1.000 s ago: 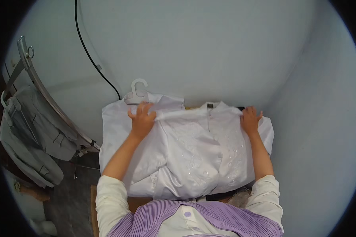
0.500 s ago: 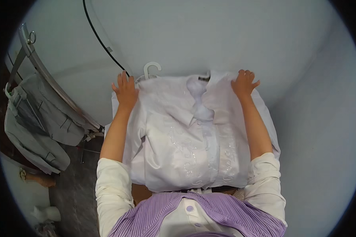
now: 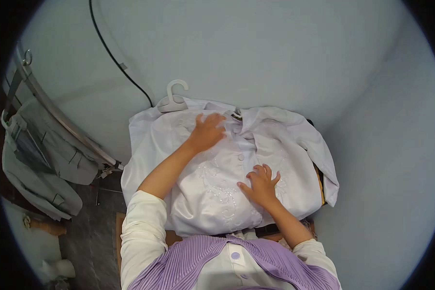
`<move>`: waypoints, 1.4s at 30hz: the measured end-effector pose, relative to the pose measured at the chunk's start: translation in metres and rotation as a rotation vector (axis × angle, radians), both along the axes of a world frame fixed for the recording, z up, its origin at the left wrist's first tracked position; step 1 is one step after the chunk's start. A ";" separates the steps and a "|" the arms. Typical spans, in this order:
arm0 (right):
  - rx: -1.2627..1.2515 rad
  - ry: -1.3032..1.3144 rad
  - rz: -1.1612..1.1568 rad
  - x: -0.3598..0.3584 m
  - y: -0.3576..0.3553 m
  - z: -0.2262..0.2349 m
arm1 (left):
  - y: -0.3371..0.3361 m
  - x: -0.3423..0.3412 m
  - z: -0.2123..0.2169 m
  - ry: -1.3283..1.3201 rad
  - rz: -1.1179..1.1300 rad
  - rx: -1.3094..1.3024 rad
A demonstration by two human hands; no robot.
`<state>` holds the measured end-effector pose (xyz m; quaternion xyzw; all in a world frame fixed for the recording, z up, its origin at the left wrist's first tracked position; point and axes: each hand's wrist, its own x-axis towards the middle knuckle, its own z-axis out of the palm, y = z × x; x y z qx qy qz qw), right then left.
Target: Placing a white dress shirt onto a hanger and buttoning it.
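Note:
A shiny white long-sleeved garment (image 3: 208, 193) with embroidered, sparkling patterns and a button down its front lies spread before me, its collar (image 3: 241, 121) at the far side. My left hand (image 3: 209, 131) is over the left chest part just beside the collar, fingers apart and slightly bent. On the front, to the right of the button line, rests my right hand (image 3: 263, 185), its fingers spread. Neither hand grips any cloth that I can see. A white hanger (image 3: 175, 92) shows its hook above the garment's far left edge.
Grey walls (image 3: 285, 58) rise behind and to the right. A black cable (image 3: 116, 58) runs down the back wall to the garment. At left, a grey jacket (image 3: 38, 159) hangs by a curved metal rail (image 3: 63, 116) above the dark floor (image 3: 94, 241).
Both hands have left the garment's shoulders and moved inward, the right one also toward me. The far edge and collar have shifted nearer, the lilac tie no longer shows, and the right sleeve lies outward.

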<state>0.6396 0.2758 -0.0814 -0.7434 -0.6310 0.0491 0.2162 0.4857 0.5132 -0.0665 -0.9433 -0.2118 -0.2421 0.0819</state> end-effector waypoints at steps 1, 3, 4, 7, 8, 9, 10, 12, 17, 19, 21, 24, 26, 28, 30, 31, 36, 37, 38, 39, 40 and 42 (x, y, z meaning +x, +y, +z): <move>0.017 0.036 -0.005 -0.005 -0.008 -0.001 | 0.006 0.009 0.004 -0.139 0.101 -0.064; 0.030 0.101 -0.029 -0.011 -0.024 -0.009 | 0.009 0.028 0.028 -0.264 0.166 -0.145; 0.022 0.125 -0.031 -0.013 -0.030 -0.015 | 0.011 0.035 0.030 -0.271 0.137 -0.157; 0.093 0.156 -0.093 -0.011 -0.040 -0.004 | 0.006 0.045 0.021 -0.152 0.163 -0.147; 0.093 0.130 -0.166 -0.005 -0.044 0.003 | 0.000 0.049 0.019 -0.101 0.195 -0.154; 0.085 0.098 -0.220 0.002 -0.048 0.004 | -0.007 0.049 0.016 -0.101 0.199 -0.159; 0.076 0.067 -0.269 0.009 -0.052 0.004 | -0.015 0.046 0.013 -0.154 0.182 -0.104; -0.019 0.081 -0.329 0.018 -0.060 0.002 | -0.036 0.038 0.021 -0.216 0.195 -0.062; 0.217 0.137 -0.345 -0.002 -0.074 0.009 | -0.102 -0.054 0.049 -0.338 0.484 -0.320; 0.232 0.091 -0.289 -0.021 -0.080 0.005 | -0.115 -0.100 0.041 -0.283 0.591 -0.404; 0.244 0.086 -0.223 -0.049 -0.086 -0.004 | -0.121 -0.146 0.028 -0.162 0.628 -0.466; 0.302 0.046 -0.069 -0.094 -0.094 -0.021 | -0.127 -0.180 0.024 -0.029 0.550 -0.512; 0.336 -0.004 0.044 -0.128 -0.097 -0.032 | -0.134 -0.191 0.027 0.028 0.477 -0.482; 0.372 -0.001 0.035 -0.170 -0.102 -0.047 | -0.134 -0.202 0.021 0.031 0.380 -0.431; 0.405 -0.081 0.004 -0.204 -0.100 -0.066 | -0.127 -0.209 0.010 -0.014 0.329 -0.374; 0.424 -0.110 -0.007 -0.217 -0.098 -0.075 | -0.124 -0.209 0.010 -0.033 0.313 -0.358; 0.485 -0.286 -0.166 -0.254 -0.096 -0.098 | -0.098 -0.219 0.018 -0.183 0.323 -0.210; 0.562 -0.251 -0.176 -0.256 -0.105 -0.096 | -0.093 -0.222 0.023 -0.211 0.349 -0.180; 0.638 -0.217 -0.185 -0.259 -0.116 -0.094 | -0.087 -0.227 0.024 -0.258 0.352 -0.132; 0.667 -0.197 -0.260 -0.261 -0.130 -0.094 | -0.083 -0.232 0.026 -0.256 0.355 -0.128; 0.605 -0.211 -0.314 -0.260 -0.144 -0.098 | -0.082 -0.236 0.028 -0.255 0.359 -0.125; 0.388 -0.200 -0.393 -0.256 -0.163 -0.096 | -0.081 -0.242 0.027 -0.160 0.265 -0.217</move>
